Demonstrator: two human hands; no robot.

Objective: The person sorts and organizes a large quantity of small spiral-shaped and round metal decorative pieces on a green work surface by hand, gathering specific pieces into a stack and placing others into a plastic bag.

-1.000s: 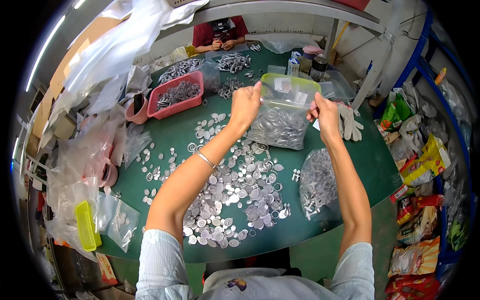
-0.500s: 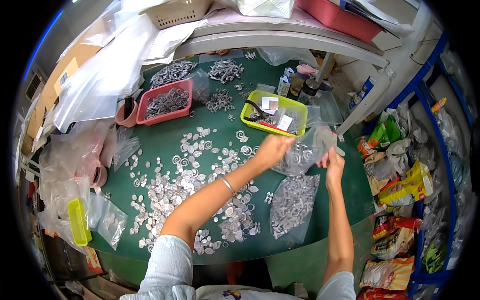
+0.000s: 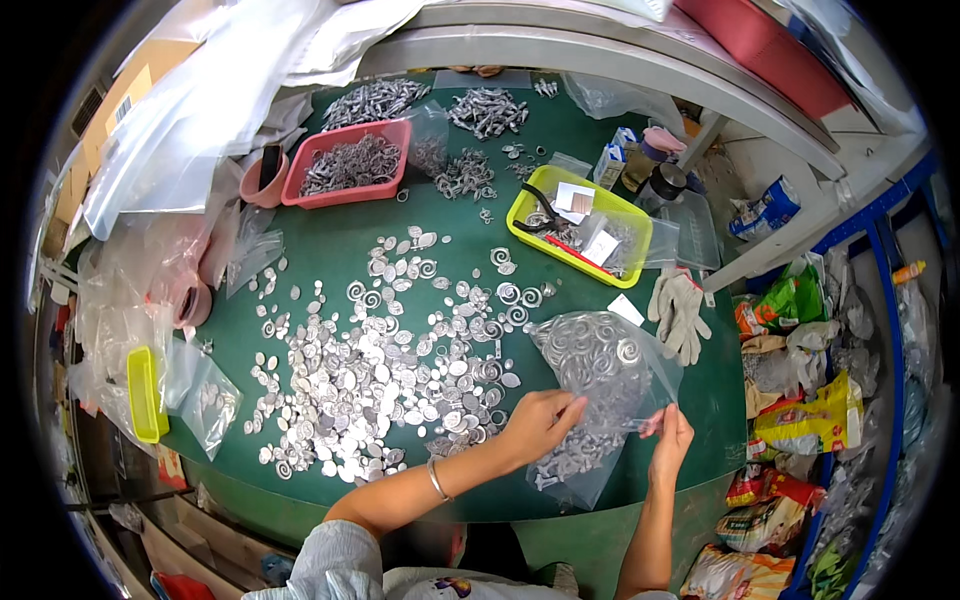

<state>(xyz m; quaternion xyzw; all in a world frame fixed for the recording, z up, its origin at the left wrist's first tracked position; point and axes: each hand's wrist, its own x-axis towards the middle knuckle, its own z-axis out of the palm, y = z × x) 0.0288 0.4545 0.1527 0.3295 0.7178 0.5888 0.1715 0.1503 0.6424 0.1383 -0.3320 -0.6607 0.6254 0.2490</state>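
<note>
A clear plastic bag (image 3: 603, 345) of grey metal spiral pieces lies at the right of the table, its mouth toward me. My right hand (image 3: 668, 440) pinches the bag's near right corner. My left hand (image 3: 543, 425) is closed, thumb against fingers, at the bag's near left edge; the film between the fingers is hard to make out. Partly under this bag lies a second clear bag (image 3: 572, 463) of small grey metal pieces. Left of both, a wide spread of loose flat silvery pieces (image 3: 350, 385), ovals and spirals, covers the table.
A yellow-green basket (image 3: 522, 222) holds cards and black-handled pliers. Work gloves (image 3: 680, 315) lie right of the bag. A pink basket (image 3: 300, 195) of metal parts stands far left, near heaps of parts (image 3: 487, 112). A shelf beam (image 3: 600, 45) crosses above; a post (image 3: 745, 240) stands right.
Both hands have come nearer to me, with the bag of spirals drawn over the second bag. The gloves now show fully beside it. The view has shifted a little.
</note>
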